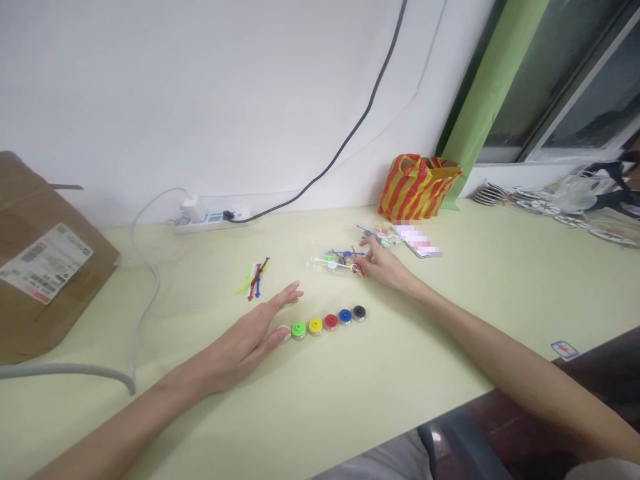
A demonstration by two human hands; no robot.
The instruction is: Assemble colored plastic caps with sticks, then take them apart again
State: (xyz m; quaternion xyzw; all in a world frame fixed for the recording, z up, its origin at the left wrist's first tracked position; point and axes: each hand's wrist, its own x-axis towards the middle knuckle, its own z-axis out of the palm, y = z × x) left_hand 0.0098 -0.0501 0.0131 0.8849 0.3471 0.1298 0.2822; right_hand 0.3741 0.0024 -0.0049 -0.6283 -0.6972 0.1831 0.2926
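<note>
My left hand (pixel 250 333) rests low over the table with its fingers stretched out and apart, holding nothing. Its thumb lies by a white round piece (pixel 285 333), partly covered, at the left end of a row of round pieces. A green piece (pixel 299 329), a yellow piece (pixel 315 326), a red piece (pixel 331 321), a blue piece (pixel 345 316) and a black piece (pixel 359 312) continue the row rightward. Farther back, my right hand (pixel 383 265) pinches the right edge of a clear plastic bag (pixel 333 265) with coloured spinner arrows in it. Behind my left fingertips lies a crossed pile of loose coloured arrows (pixel 257 280).
Another bag of coloured parts (pixel 383 235) lies beside a phone (pixel 416 241). Behind them stands a red-and-yellow striped bag (pixel 417 187). A cardboard box (pixel 45 267) fills the left side, near a power strip (pixel 213 220) and a white cable (pixel 145 267). Patterned discs (pixel 537 203) lie far right.
</note>
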